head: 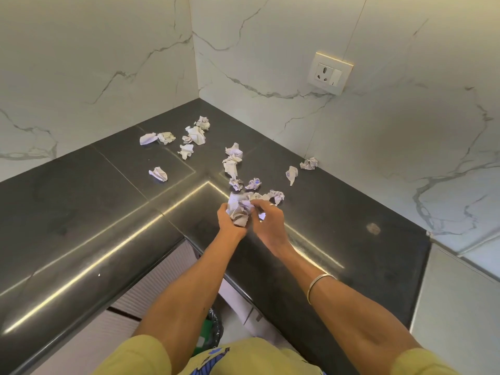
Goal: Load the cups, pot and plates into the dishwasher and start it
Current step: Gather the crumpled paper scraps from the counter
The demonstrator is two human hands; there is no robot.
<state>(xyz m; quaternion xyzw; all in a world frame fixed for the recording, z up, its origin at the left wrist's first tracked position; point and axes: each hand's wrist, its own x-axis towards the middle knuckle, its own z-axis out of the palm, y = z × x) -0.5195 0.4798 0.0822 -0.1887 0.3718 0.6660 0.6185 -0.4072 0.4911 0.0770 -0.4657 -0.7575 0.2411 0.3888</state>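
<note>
Both hands meet at frame centre above the black countertop [81, 212]. The left hand [230, 217] grips a bundle of crumpled paper [238, 208], fingers curled round it; the bundle's long axis runs roughly top to bottom of the frame. The right hand [266, 220] pinches the bundle's upper right edge. About fourteen more loose paper balls [196, 133] lie scattered toward the upper centre corner, near the marble wall [94, 63]. Blue print marks several pieces; none is legible. One wall socket [330, 73] sits upper right. One bangle [320, 286] circles the right forearm. Cups, pot, plates and dishwasher lie outside the view.
</note>
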